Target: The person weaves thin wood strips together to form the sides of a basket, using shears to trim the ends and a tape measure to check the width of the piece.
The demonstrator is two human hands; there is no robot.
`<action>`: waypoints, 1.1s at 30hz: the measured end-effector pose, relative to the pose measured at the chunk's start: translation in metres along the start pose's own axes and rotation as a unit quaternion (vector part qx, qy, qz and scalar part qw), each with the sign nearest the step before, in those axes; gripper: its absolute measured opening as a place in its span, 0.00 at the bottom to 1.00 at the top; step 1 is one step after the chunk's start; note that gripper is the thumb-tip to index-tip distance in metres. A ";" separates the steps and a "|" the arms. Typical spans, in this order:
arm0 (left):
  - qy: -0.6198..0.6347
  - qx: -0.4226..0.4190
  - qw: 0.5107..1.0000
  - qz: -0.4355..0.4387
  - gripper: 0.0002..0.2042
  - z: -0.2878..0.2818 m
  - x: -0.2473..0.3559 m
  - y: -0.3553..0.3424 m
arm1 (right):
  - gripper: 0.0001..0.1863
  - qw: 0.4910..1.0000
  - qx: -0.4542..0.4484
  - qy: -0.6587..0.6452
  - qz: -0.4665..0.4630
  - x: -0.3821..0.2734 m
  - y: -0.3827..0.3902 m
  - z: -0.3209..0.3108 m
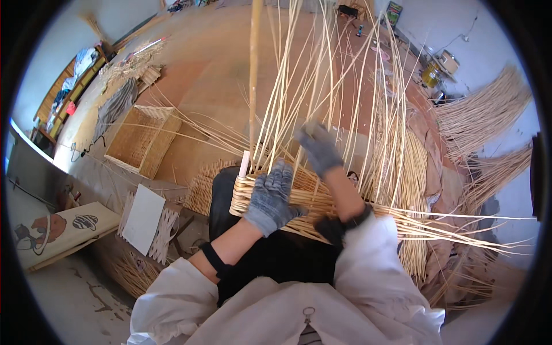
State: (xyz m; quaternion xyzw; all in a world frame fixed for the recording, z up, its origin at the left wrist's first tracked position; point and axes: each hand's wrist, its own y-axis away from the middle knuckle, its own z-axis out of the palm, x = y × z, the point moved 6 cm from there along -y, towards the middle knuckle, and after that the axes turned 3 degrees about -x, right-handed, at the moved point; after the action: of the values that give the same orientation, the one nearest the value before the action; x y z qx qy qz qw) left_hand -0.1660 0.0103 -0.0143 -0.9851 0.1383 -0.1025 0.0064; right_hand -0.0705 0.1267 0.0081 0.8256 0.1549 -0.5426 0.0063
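Note:
A partly woven wicker basket wall (pixel 313 198) lies across my lap, with long pale willow rods (pixel 299 75) rising from it and fanning out. My left hand (pixel 270 198), in a grey glove, lies on the weave near its left end, fingers stretched upward and thumb out to the right. Raised above the weave, my right hand (pixel 320 148) is gloved too and close to the upright rods. Its fingers are smeared by motion, so whether a rod is in them does not show. At the left corner stands a short pale peg (pixel 244 164), with a thick pole (pixel 253 75) just beyond.
Rod ends (pixel 460 224) stick out far to the right. A rectangular wicker basket (pixel 164 144) sits on the floor at left. Bundles of willow (pixel 486 115) lean at the right wall, and a bundle (pixel 402 172) lies beside me. A white board (pixel 144 218) stands at lower left.

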 end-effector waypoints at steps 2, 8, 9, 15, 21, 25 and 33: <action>-0.078 -0.031 0.996 -0.020 0.41 0.004 0.003 -0.007 | 0.21 0.944 0.025 0.321 -0.072 -0.026 -0.017 0.012; 0.067 -0.130 0.976 -0.161 0.30 0.011 -0.026 -0.029 | 0.19 0.920 0.060 -0.340 0.184 0.023 0.075 -0.014; 0.085 -0.098 0.973 -0.193 0.29 0.009 -0.031 -0.030 | 0.20 0.876 0.028 -0.355 0.324 0.046 0.101 -0.007; 0.186 -0.037 0.960 -0.207 0.25 0.013 -0.038 -0.024 | 0.22 0.931 -0.136 -0.203 0.272 0.056 0.100 0.016; 0.194 0.037 0.960 -0.198 0.22 0.004 -0.037 -0.022 | 0.16 0.984 -0.052 -0.096 -0.142 -0.008 0.037 0.008; 0.121 -0.012 0.974 -0.194 0.25 0.013 -0.041 -0.018 | 0.14 0.902 0.103 -0.416 0.056 0.027 0.098 -0.022; 0.112 -0.116 0.975 -0.156 0.24 0.016 -0.042 -0.060 | 0.08 0.885 0.159 -0.374 0.226 0.076 0.141 -0.054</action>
State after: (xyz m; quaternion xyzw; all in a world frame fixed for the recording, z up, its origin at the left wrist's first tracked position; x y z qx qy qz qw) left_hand -0.1859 0.0789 -0.0356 -0.9709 -0.0061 -0.1949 -0.1391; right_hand 0.0421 0.0212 -0.0605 0.5638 -0.1374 -0.8125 0.0551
